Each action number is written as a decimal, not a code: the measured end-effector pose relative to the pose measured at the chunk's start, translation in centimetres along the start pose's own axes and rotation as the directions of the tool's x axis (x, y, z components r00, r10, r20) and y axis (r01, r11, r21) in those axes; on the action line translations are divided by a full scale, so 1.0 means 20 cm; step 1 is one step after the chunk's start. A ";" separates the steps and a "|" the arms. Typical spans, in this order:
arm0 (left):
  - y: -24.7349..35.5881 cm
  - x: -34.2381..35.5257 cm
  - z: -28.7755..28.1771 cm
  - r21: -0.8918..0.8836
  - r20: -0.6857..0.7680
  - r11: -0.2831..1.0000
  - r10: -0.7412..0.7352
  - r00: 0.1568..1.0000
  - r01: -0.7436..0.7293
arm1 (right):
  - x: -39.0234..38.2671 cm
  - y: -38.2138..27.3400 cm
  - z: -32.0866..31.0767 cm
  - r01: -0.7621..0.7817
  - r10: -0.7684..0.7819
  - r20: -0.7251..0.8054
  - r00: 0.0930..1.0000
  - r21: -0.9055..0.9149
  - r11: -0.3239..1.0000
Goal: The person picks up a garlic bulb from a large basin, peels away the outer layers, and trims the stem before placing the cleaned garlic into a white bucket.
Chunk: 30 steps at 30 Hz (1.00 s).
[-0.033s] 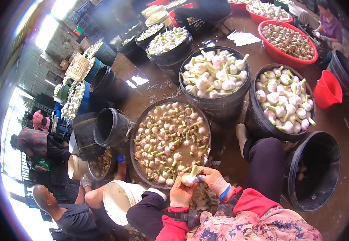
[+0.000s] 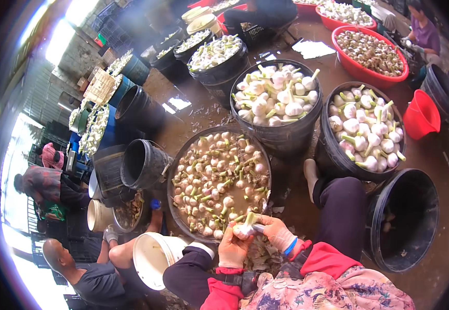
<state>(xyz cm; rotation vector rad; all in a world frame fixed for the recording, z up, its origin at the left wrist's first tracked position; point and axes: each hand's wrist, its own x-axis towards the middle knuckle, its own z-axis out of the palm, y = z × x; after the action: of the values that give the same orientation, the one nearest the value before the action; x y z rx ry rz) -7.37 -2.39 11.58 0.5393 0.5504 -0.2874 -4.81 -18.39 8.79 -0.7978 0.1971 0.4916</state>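
My left hand [image 2: 233, 245] wears an orange glove and is closed on a garlic bulb [image 2: 242, 231] with a pale green stem. My right hand [image 2: 278, 235], also gloved, is closed around a small grey tool [image 2: 258, 228], seemingly a blade, against that bulb's stem side; its handle is hidden. Both hands are just over the near edge of a wide dark tub [image 2: 171, 181] of garlic in muddy water. Loose peelings [image 2: 265, 253] lie below them. Between my left leg and a co-worker stands a white bucket [image 2: 147, 258].
Buckets of trimmed garlic [image 2: 276, 139] [image 2: 333, 150] stand ahead and right, an empty black bucket [image 2: 410, 222] beside my right leg, a red bucket [image 2: 422, 116] and red basins [image 2: 369, 72] beyond. A co-worker [image 2: 95, 279] sits at left; others work farther back, among more containers.
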 end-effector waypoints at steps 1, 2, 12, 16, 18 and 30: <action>-0.01 -0.01 0.02 0.105 0.015 0.992 0.064 0.998 -0.066 | -0.02 -0.04 0.02 -0.001 0.001 -0.001 1.000 0.002 1.000; -0.01 -0.02 0.05 0.208 0.037 0.969 0.126 0.991 -0.131 | -0.04 -0.09 0.05 -0.099 0.099 0.002 0.995 0.087 0.991; -0.10 -0.02 0.12 0.706 0.055 0.670 0.270 0.961 -0.229 | -0.05 -0.11 0.08 -0.020 0.043 -0.210 0.977 0.107 0.994; 0.01 0.10 0.08 0.385 -0.025 0.908 -0.167 0.986 0.164 | -0.04 -0.06 0.07 -0.020 0.033 -0.146 0.989 0.089 0.996; -0.04 0.16 0.09 0.383 -0.231 0.923 0.048 0.972 0.046 | -0.01 -0.01 0.04 -0.001 0.007 -0.142 0.990 0.041 0.999; -0.02 -0.13 0.04 0.394 0.108 0.915 0.051 0.993 -0.090 | -0.07 -0.09 0.03 -0.181 0.168 -0.076 0.983 -0.235 0.955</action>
<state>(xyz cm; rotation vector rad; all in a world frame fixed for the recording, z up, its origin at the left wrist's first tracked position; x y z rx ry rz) -9.24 -2.92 13.43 0.9347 0.3776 -0.3575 -5.19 -19.54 10.93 -1.0379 0.2637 0.6697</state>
